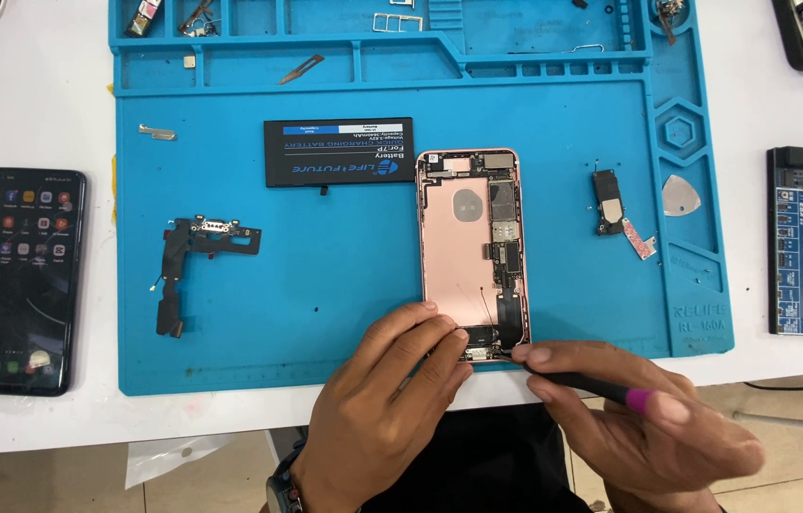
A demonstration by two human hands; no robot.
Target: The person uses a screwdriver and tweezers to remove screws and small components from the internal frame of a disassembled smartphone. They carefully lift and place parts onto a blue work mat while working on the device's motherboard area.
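Pinching the near end of an opened rose-gold phone shell [470, 252], the left hand [378, 404] has its fingers [439, 328] curled onto the lower edge. The right hand [649, 427] grips a black screwdriver [592, 385], tip at the bottom connector. Thin, rigid, fragile inside, the shell lies on a blue mat [344, 313]; edges look safest to hold.

Bright, even overhead light, soft shadows under both hands, mild glare on the white table [40, 104], everything pretty sharp.
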